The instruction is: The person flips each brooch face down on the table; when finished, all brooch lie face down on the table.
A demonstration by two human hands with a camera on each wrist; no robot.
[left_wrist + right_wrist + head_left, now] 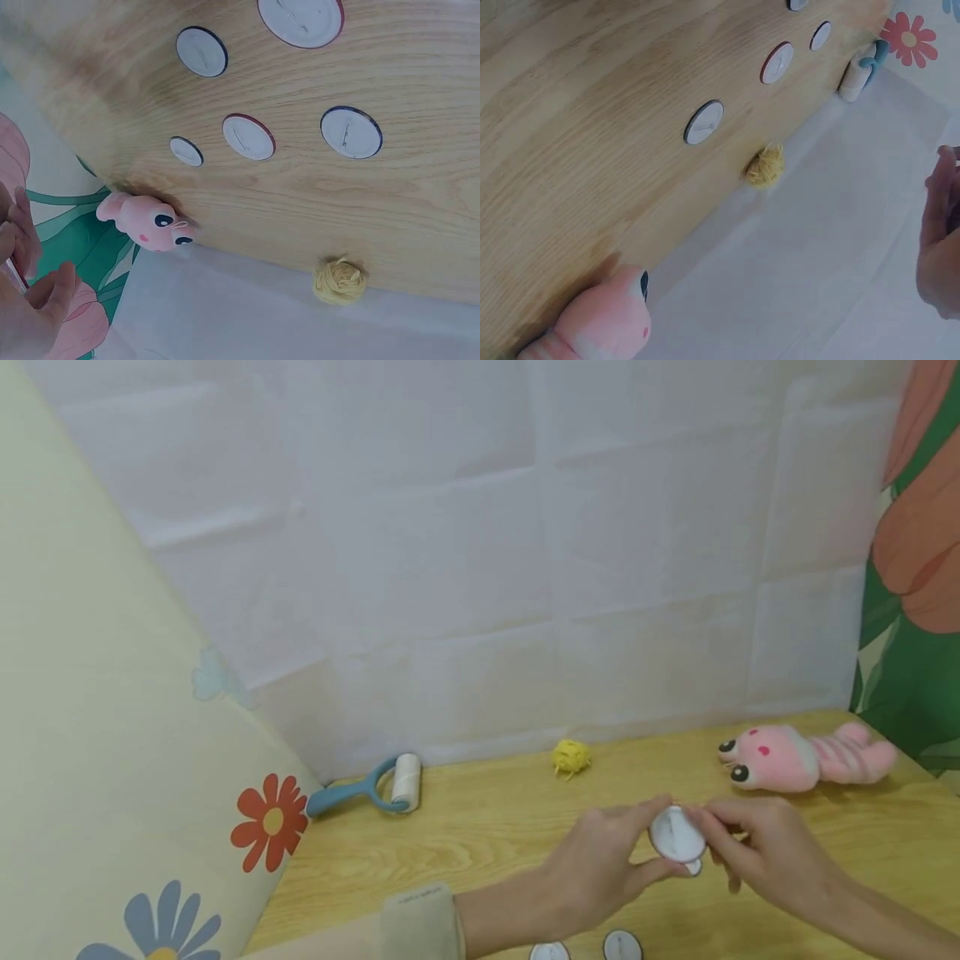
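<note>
In the head view my left hand (596, 864) holds a round pin badge (677, 833) by its rim, thumb below and index finger above. Its white back with a pin faces me. A small white rounded piece (694, 867) sticks out under the badge; what it belongs to is unclear. My right hand (776, 847) pinches the badge's right edge with bent fingers. Several more pin badges lie white back up on the table, among them a blue-rimmed badge (351, 132) and a red-rimmed badge (249, 136) in the left wrist view.
A pink plush toy (783, 758) lies at the table's back right. Near the back edge sits a yellow ball of yarn (572, 757). A blue-handled lint roller (367, 789) rests at the back left. White cloth (450, 568) hangs behind the wooden table (465, 843).
</note>
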